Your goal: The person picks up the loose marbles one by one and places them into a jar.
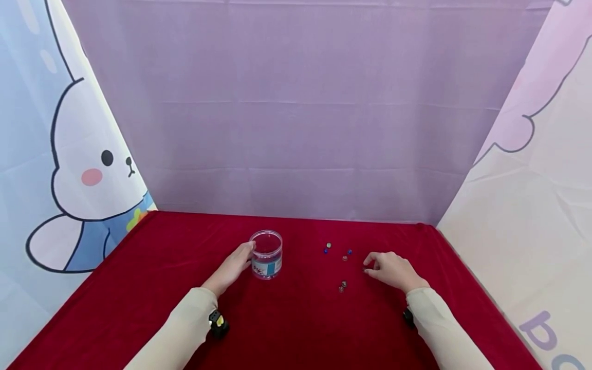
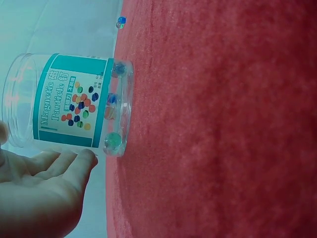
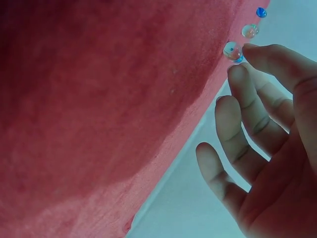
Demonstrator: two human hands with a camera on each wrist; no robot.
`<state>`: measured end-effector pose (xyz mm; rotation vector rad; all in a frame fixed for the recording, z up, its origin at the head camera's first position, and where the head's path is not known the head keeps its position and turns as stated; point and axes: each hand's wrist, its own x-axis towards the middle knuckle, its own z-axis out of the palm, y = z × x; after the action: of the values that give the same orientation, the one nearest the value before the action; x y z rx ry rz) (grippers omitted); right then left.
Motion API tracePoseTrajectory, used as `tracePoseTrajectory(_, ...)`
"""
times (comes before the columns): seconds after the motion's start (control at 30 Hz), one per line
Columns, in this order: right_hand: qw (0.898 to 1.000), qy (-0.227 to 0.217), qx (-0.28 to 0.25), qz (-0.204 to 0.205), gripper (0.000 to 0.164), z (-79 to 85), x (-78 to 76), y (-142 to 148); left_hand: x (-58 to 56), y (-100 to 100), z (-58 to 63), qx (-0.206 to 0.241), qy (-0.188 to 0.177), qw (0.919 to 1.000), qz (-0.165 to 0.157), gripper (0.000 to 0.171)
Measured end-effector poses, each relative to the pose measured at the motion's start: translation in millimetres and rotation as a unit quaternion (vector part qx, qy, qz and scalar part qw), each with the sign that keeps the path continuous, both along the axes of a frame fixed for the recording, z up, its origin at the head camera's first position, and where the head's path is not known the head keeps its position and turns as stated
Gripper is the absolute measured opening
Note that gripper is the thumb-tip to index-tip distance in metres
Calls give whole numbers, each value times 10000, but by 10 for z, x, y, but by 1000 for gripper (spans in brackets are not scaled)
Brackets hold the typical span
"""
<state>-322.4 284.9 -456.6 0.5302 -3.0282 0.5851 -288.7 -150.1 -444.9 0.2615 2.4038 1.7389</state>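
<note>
A clear plastic jar without a lid stands upright on the red cloth, with a teal and white label and several marbles at its bottom. My left hand holds the jar from its left side, fingers along the wall and one fingertip at the rim. To the right, my right hand is low over the cloth, thumb and forefinger apart around a small clear marble. The fingertips are right at this marble, while the other fingers are loosely bent.
Between the jar and my right hand lie several loose marbles: a greenish one, a blue one, another blue one, and brownish clear ones nearer to me. A purple curtain closes off the back of the cloth-covered table.
</note>
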Motion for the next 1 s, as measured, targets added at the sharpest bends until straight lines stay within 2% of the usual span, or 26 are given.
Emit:
tracePoseTrajectory(0.4,9998,-160,95,97,19,12,9,-59,-13,1,-19,-18,8,10000,12,63)
tracePoseTrajectory(0.77,9992,-21,404,68,16,-8,-26,-92,-5,1,1,6,18,10000,23,62)
tracePoseTrajectory(1.0,9991,33,407,65,13,-12,-19,-98,9,7,15,27,6,10000,26,62)
